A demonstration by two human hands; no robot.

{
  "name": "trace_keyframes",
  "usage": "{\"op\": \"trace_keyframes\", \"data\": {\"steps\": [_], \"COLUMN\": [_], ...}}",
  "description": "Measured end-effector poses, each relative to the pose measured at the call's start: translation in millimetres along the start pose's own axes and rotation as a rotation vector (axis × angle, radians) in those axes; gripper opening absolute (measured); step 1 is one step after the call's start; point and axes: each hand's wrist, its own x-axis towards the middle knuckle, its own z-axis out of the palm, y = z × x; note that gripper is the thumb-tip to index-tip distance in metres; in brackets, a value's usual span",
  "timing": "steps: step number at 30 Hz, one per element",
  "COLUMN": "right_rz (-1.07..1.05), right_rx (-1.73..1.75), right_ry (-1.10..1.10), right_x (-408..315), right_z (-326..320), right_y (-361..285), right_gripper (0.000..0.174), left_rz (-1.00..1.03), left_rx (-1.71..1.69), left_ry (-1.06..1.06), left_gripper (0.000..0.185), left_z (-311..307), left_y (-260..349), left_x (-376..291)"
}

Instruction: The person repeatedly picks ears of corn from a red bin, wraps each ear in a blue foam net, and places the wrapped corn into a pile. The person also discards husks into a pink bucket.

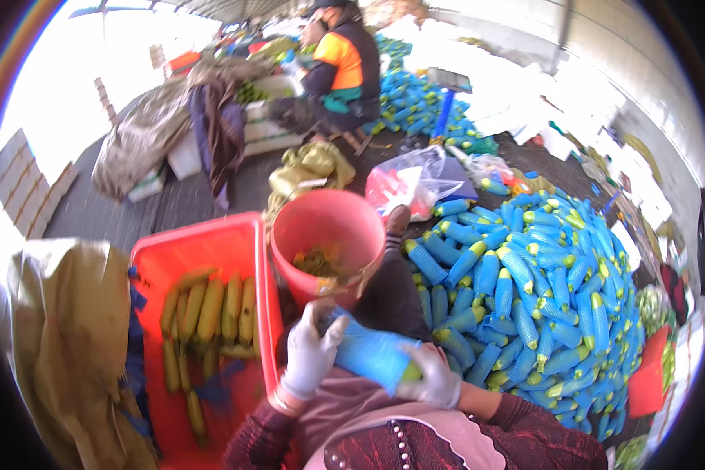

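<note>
My left hand (311, 355), in a white work glove, grips the upper end of a blue foam-net sleeve (367, 349) over my lap. Green skin of a long vegetable, probably a zucchini, shows at the sleeve's lower right end. There my right hand (432, 379), also gloved and blurred by motion, closes around that end. To the left, bare yellow-green zucchini (202, 308) lie in a red plastic tub (200, 426). A big heap of zucchini in blue net sleeves (529, 294) rises on my right.
Between tub and heap stands a pink bucket (329, 214) with scraps at its bottom. Brown sacking (64, 346) drapes at far left. Clear plastic bags (414, 182) lie beyond my foot. Farther off, a person (346, 64) sits by white foam boxes, near a blue-posted scale (446, 100).
</note>
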Motion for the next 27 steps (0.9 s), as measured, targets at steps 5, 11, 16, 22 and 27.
{"op": "trace_keyframes", "data": {"steps": [5, 11, 16, 22, 27], "right_rz": [0.529, 0.101, 0.300, 0.329, 0.232], "right_rx": [1.160, 0.335, 0.196, 0.117, -0.042], "right_ry": [0.623, 0.864, 0.404, 0.029, -0.112], "right_x": [-6, 10, 52, 77, 90], "right_z": [-73, -120, -31, 28, 30], "right_y": [86, 68, 37, 20, 11], "right_gripper": [0.031, 0.058, 0.057, 0.039, 0.027], "left_rz": [0.085, -0.466, -0.669, -0.565, -0.413], "left_rx": [-0.001, 0.464, 0.777, 0.956, 0.889], "left_ry": [0.225, 0.537, 0.335, 0.111, 0.242], "left_gripper": [0.028, 0.041, 0.038, 0.031, 0.027], "left_z": [-75, -252, -284, -198, -188], "left_y": [-90, -249, -368, -442, -401], "left_x": [-11, -31, -54, -60, -32]}}
